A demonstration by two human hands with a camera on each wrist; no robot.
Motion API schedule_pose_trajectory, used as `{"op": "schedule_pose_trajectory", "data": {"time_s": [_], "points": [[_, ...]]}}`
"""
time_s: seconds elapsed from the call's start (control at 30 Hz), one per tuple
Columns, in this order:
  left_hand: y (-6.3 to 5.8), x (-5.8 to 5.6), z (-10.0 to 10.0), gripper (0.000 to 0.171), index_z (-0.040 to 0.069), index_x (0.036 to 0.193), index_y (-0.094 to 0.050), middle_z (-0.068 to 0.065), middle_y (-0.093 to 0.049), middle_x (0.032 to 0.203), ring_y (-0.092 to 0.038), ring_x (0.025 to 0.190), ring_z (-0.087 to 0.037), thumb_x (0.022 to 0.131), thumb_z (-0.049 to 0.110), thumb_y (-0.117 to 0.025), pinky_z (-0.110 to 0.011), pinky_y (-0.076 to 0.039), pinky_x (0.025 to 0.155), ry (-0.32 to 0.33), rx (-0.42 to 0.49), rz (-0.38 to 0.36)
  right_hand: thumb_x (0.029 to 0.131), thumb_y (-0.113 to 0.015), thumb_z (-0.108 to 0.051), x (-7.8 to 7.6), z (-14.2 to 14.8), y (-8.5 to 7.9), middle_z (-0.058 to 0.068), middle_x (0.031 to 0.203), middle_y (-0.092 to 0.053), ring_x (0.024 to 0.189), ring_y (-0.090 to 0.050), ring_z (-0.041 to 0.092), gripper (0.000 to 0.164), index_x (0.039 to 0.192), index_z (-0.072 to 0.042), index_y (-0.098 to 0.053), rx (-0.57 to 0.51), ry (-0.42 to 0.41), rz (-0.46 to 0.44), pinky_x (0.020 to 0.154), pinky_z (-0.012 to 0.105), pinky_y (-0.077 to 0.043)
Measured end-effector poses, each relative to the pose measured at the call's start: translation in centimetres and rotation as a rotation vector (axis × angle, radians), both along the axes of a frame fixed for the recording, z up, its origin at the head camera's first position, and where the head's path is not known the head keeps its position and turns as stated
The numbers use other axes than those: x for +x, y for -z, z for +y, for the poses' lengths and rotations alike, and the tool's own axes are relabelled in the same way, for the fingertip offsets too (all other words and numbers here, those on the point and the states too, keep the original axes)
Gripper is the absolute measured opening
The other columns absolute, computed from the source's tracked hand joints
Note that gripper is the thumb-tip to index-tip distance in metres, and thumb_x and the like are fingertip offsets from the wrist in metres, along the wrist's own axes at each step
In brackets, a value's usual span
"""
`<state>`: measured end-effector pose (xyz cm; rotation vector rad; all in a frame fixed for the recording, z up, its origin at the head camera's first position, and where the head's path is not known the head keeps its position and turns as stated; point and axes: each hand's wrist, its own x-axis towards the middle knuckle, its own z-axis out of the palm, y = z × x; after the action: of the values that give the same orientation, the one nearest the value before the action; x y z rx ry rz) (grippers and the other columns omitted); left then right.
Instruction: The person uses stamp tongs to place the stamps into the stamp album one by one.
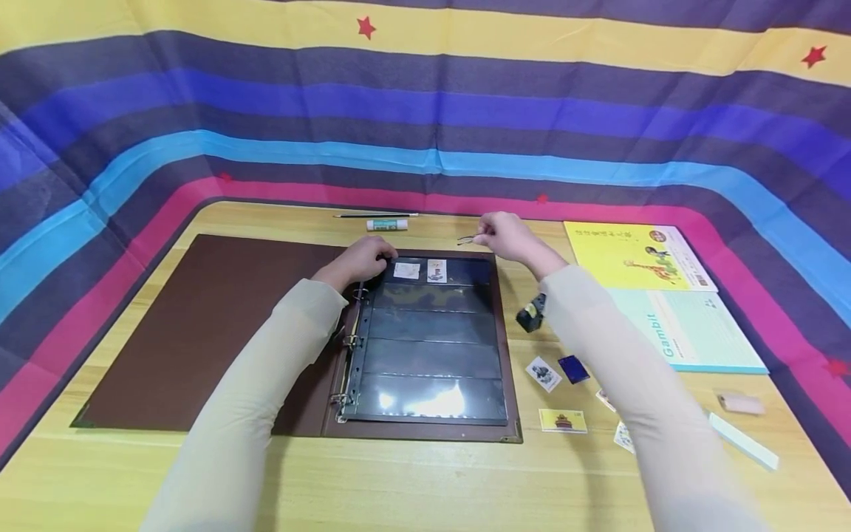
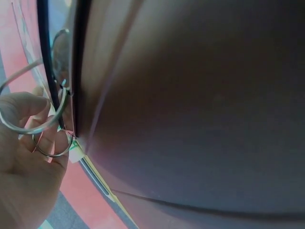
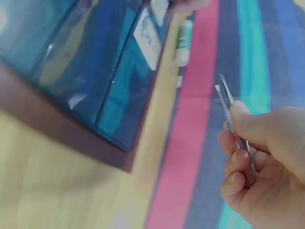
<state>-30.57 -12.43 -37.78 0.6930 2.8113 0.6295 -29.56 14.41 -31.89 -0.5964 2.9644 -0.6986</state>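
A brown ring-binder stamp album point(image 1: 259, 332) lies spread on the table, with a black pocket page point(image 1: 432, 362) on its right side. Two small stamps, a pale one point(image 1: 407, 271) and a pictured one point(image 1: 436, 271), sit in the page's top row. My left hand point(image 1: 359, 262) pinches the page's upper left corner, close to the metal rings point(image 2: 52, 143). Above the page's upper right corner, my right hand point(image 1: 508, 235) holds metal tweezers point(image 3: 237, 129) between thumb and fingers. Their tips are slightly apart, with nothing between them.
Behind the album lie a glue stick point(image 1: 387, 224) and a pencil point(image 1: 375, 215). Right of it are a small black object point(image 1: 530, 314), several loose stamps point(image 1: 563, 420), a yellow book point(image 1: 631, 258), a pale green notebook point(image 1: 685, 332), a white strip point(image 1: 743, 441) and a small pinkish block point(image 1: 741, 403).
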Motion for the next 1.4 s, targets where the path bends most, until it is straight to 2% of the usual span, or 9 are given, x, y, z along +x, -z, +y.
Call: {"op": "schedule_pose_trajectory", "data": {"time_s": [0.13, 0.27, 0.4, 0.53, 0.63, 0.87, 1.13, 1.4], "points": [[0.2, -0.1, -0.1, 0.029, 0.008, 0.106, -0.055, -0.008, -0.047, 0.105, -0.042, 0.096, -0.021, 0.081, 0.004, -0.041, -0.035, -0.034, 0.079, 0.005, -0.006, -0.001, 0.08, -0.054, -0.016, 2.6, 2.2, -0.9, 0.006, 0.072, -0.051, 0.063, -0.044, 0.018, 0.013, 0.077, -0.005, -0.05, -0.028, -0.062, 0.035, 0.058, 0.031, -0.035], [0.3, -0.1, -0.3, 0.029, 0.008, 0.107, -0.054, -0.008, -0.047, 0.104, -0.042, 0.096, -0.022, 0.081, 0.004, -0.04, -0.036, -0.034, 0.08, 0.01, -0.005, -0.003, 0.079, -0.054, -0.017, 5.8, 4.5, -0.6, 0.002, 0.069, -0.051, 0.059, -0.043, 0.015, 0.011, 0.076, -0.007, -0.051, -0.026, -0.142, 0.079, 0.055, 0.029, -0.037], [0.3, 0.0, -0.3, 0.03, 0.007, 0.107, -0.054, -0.009, -0.047, 0.104, -0.042, 0.096, -0.022, 0.081, 0.004, -0.04, -0.037, -0.033, 0.08, 0.019, -0.003, 0.0, 0.078, -0.056, -0.016, 8.9, 7.0, 0.7, -0.002, 0.065, -0.05, 0.057, -0.043, 0.011, 0.009, 0.074, -0.01, -0.051, 0.003, -0.201, 0.064, 0.053, 0.026, -0.039], [0.4, 0.1, -0.4, 0.029, 0.007, 0.107, -0.054, -0.009, -0.048, 0.104, -0.042, 0.097, -0.023, 0.081, 0.004, -0.04, -0.037, -0.033, 0.08, 0.021, -0.001, 0.003, 0.076, -0.058, -0.011, 11.7, 9.0, 2.5, -0.005, 0.064, -0.049, 0.056, -0.042, 0.009, 0.007, 0.073, -0.013, -0.051, 0.056, -0.203, 0.003, 0.052, 0.025, -0.038], [0.4, 0.1, -0.5, 0.029, 0.007, 0.107, -0.054, -0.009, -0.047, 0.104, -0.042, 0.097, -0.023, 0.081, 0.004, -0.04, -0.037, -0.033, 0.08, 0.017, -0.001, 0.003, 0.075, -0.059, -0.009, 13.1, 10.1, 3.8, -0.006, 0.065, -0.048, 0.055, -0.042, 0.007, 0.008, 0.074, -0.013, -0.052, 0.084, -0.211, -0.014, 0.051, 0.024, -0.037], [0.2, 0.1, -0.4, 0.029, 0.007, 0.106, -0.054, -0.009, -0.047, 0.105, -0.041, 0.096, -0.023, 0.081, 0.004, -0.041, -0.038, -0.033, 0.079, 0.01, 0.015, 0.004, 0.074, -0.06, -0.01, 14.3, 11.3, 5.4, -0.008, 0.065, -0.047, 0.054, -0.04, 0.005, 0.009, 0.075, -0.013, -0.052, 0.102, -0.186, 0.015, 0.05, 0.022, -0.036], [0.1, 0.1, -0.1, 0.029, 0.007, 0.106, -0.054, -0.009, -0.047, 0.105, -0.04, 0.098, -0.023, 0.081, 0.005, -0.041, -0.037, -0.032, 0.081, 0.014, 0.007, 0.01, 0.073, -0.062, -0.01, 14.4, 11.6, 5.4, -0.008, 0.062, -0.046, 0.053, -0.04, 0.005, 0.012, 0.07, -0.015, -0.051, 0.101, -0.165, 0.004, 0.048, 0.021, -0.035], [0.1, 0.1, -0.1, 0.029, 0.007, 0.107, -0.054, -0.009, -0.047, 0.106, -0.041, 0.098, -0.023, 0.081, 0.004, -0.041, -0.037, -0.033, 0.08, 0.015, 0.021, 0.001, 0.073, -0.062, -0.01, 14.3, 11.5, 5.4, -0.009, 0.062, -0.047, 0.054, -0.041, 0.005, 0.012, 0.069, -0.015, -0.052, 0.103, -0.149, 0.053, 0.05, 0.022, -0.036]]}}
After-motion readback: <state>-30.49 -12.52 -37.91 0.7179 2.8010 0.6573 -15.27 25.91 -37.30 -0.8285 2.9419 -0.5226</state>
